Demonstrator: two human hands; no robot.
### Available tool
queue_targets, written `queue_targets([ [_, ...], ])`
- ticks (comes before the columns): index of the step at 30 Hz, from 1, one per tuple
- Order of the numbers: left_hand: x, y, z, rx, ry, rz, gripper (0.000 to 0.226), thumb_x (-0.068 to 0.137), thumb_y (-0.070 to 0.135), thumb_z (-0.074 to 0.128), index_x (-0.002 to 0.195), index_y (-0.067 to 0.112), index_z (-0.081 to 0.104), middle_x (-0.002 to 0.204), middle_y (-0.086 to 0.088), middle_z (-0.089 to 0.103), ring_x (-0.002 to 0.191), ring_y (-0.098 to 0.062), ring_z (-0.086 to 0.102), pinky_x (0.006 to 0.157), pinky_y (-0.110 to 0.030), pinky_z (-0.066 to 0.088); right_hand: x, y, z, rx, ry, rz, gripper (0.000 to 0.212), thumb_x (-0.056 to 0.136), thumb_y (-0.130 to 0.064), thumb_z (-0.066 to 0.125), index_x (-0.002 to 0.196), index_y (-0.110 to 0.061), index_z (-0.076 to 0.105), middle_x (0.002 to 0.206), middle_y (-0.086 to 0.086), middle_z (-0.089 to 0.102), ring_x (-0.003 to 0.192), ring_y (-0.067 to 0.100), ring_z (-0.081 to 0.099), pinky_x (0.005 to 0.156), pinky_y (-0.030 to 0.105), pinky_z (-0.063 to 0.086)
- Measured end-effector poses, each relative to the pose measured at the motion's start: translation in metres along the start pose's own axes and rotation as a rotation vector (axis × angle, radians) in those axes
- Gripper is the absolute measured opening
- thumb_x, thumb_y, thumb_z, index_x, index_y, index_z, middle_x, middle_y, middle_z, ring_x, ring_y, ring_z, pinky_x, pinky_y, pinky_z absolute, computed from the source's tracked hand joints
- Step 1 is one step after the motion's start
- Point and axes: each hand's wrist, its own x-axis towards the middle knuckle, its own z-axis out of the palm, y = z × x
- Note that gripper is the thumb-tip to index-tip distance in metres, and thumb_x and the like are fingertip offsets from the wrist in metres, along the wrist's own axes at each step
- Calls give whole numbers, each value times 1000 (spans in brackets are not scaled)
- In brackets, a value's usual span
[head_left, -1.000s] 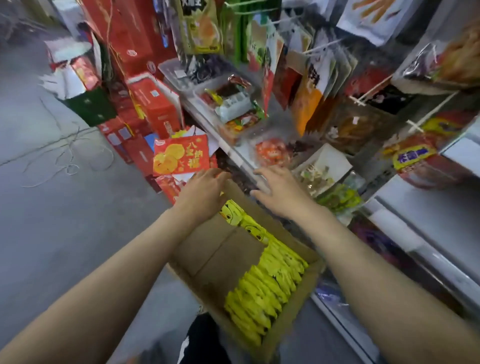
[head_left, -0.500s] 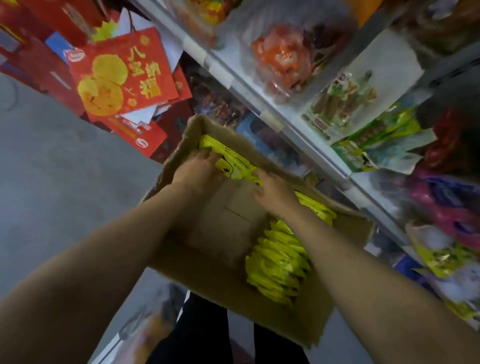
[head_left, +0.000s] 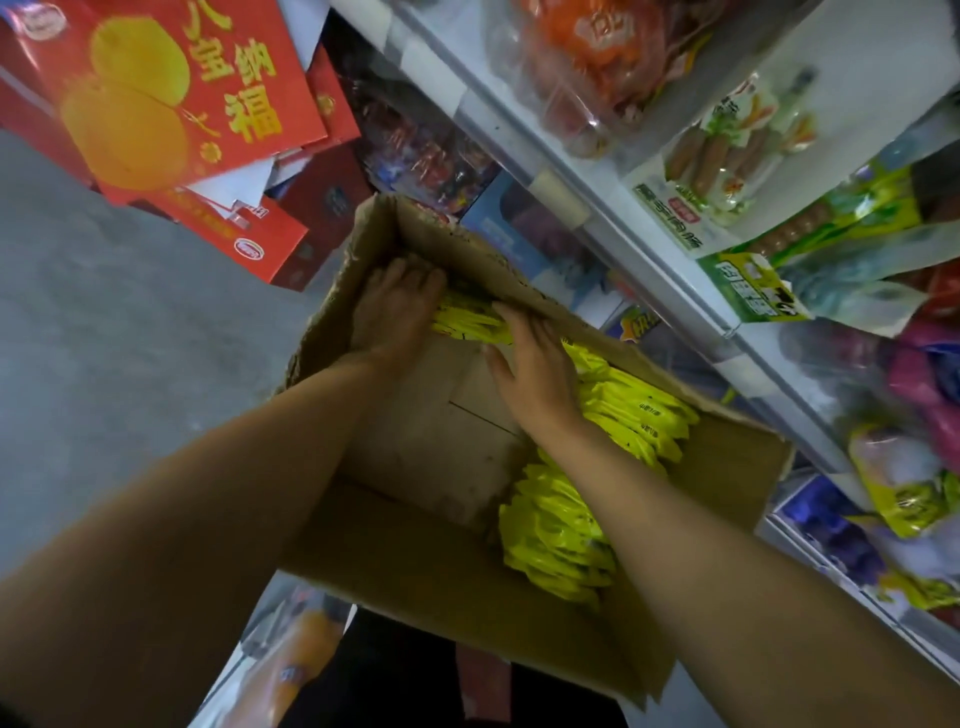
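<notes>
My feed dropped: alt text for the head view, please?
Both hands are inside an open cardboard box: the left hand and right hand rest on yellow packets at its far end. A snack shelf runs beside the box; red cartons lie beyond it.

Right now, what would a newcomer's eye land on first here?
The yellow packets along the right side of an open cardboard box in the middle. The left hand and right hand touch the packets at its far end. A red gift box with gold lettering sits upper left.
</notes>
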Motion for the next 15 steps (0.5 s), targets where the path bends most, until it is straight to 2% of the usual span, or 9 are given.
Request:
queue_targets([
  [3, -13, 0, 4, -41, -20, -37, 44, 95, 17, 48, 138, 11, 40, 141, -15, 45, 132, -33, 34, 107, -42, 25, 7, -12, 0, 44, 1, -11, 52, 94, -28, 60, 143, -18, 46, 142, 7, 52, 134, 25, 44, 100, 38, 44],
  [6, -28, -4, 6, -125, -67, -146, 40, 98, 23, 43, 137, 13, 40, 137, -17, 45, 129, -34, 36, 104, -40, 30, 21, -19, 4, 16, -93, -5, 55, 96, -30, 59, 146, -17, 41, 145, 10, 49, 133, 28, 44, 101, 36, 40],
  [8, -37, -8, 11, -184, -50, -141, 38, 96, 23, 44, 133, 14, 47, 134, -17, 49, 126, -35, 40, 103, -40, 33, 32, -20, 9, -91, -205, -43, 60, 96, -33, 59, 148, -15, 37, 147, 13, 47, 135, 30, 42, 106, 35, 35],
  [11, -46, -10, 15, -212, -24, -88, 33, 92, 13, 53, 125, 10, 59, 129, -18, 57, 122, -36, 46, 104, -40, 34, 46, -20, 18, -234, -317, -91, 62, 96, -38, 57, 150, -18, 34, 148, 11, 45, 137, 31, 38, 110, 34, 27],
  [15, -58, -11, 15, -269, -63, -178, 23, 94, 13, 53, 114, 13, 63, 118, -19, 58, 109, -37, 52, 87, -38, 43, 49, -22, 31, -311, -377, -141, 59, 95, -41, 58, 147, -19, 40, 145, 10, 47, 135, 29, 39, 109, 33, 29],
])
